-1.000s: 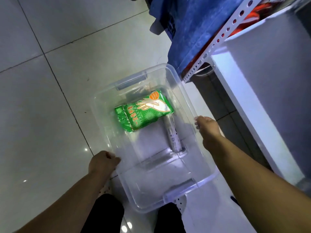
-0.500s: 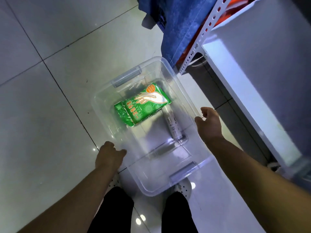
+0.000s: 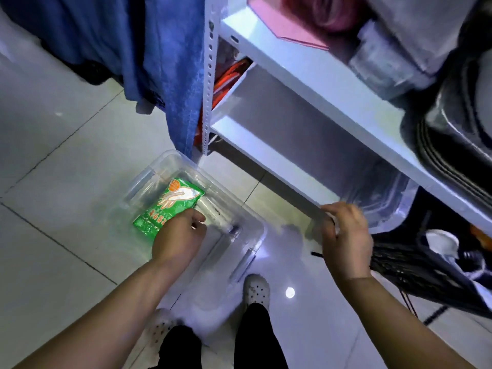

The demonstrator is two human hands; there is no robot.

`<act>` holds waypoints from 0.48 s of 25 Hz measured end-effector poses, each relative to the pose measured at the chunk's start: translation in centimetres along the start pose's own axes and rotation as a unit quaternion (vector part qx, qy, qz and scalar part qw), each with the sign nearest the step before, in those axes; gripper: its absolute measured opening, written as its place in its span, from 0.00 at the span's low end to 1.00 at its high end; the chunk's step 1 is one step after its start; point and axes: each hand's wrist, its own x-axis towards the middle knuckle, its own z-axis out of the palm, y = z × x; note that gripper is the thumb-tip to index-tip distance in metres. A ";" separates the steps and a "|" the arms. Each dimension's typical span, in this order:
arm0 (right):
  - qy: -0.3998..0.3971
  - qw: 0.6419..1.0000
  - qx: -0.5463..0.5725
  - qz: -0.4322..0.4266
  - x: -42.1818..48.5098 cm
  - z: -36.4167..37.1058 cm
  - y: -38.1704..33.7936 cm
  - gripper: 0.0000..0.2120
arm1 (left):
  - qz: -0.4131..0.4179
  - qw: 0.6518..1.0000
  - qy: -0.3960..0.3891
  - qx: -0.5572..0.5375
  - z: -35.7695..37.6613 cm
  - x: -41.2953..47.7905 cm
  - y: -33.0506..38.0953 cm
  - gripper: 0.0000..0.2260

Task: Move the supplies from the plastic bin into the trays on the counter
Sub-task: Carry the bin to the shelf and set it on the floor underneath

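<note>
White shelf rack (image 3: 298, 75), blue cloth (image 3: 170, 62)

Looks like a storeroom or shop back rm: white slotted-angle metal rack (image 3: 208, 83) w/ white shelves (image 3: 314, 75) holding misc packed goods, stacked black trays (image 3: 458, 145), clear bin (image 3: 255, 227) on glossy tile floor (image 3: 53, 145), blue cloth (image 3: 170, 62) hung beside rack.

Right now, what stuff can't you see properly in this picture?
- Head view: the left hand covers the near end of the green packet.
- The tube in the clear bin is too blurred to read.
- Things on the shelf are smeared by motion.
- No trays or counter in view.
</note>
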 end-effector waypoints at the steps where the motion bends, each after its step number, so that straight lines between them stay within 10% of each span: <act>1: 0.060 0.998 -0.016 0.023 -0.1 -1.7 0.3 0.11 | 0.027 1.000 -0.004 -0.002 -0.5 -0.4 1.2 0.06; 5: 0.197 0.957 -0.015 0.213 0.9 -5.4 2.4 0.15 | 0.096 0.995 -0.027 -0.020 -1.1 -2.1 4.0 0.06; 12: 0.093 0.886 0.073 0.449 8.3 -4.0 6.9 0.26 | 0.093 0.987 -0.113 -0.070 2.6 -2.5 1.1 0.13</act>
